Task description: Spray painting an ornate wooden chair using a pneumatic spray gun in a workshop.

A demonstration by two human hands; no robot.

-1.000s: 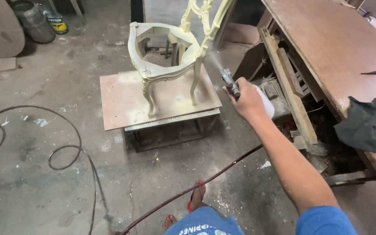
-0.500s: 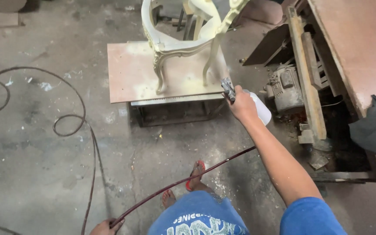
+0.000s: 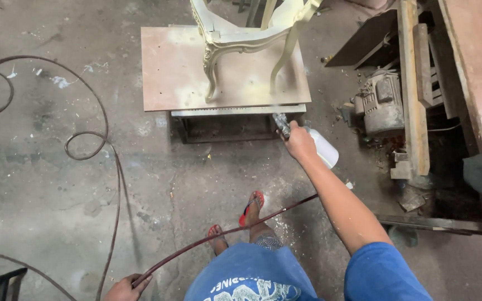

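At the bottom edge, my left hand (image 3: 125,289) is partly cut off, closed around the dark red hose (image 3: 224,233). Right of centre, my right hand (image 3: 299,142) grips the spray gun (image 3: 282,125), hiding its handle; its white cup (image 3: 324,147) peeks out behind. Only the cream chair's (image 3: 246,39) legs show, upper centre, on the board-topped counter (image 3: 168,72).

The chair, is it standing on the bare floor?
No, the chair stands on a flat board raised off the floor.
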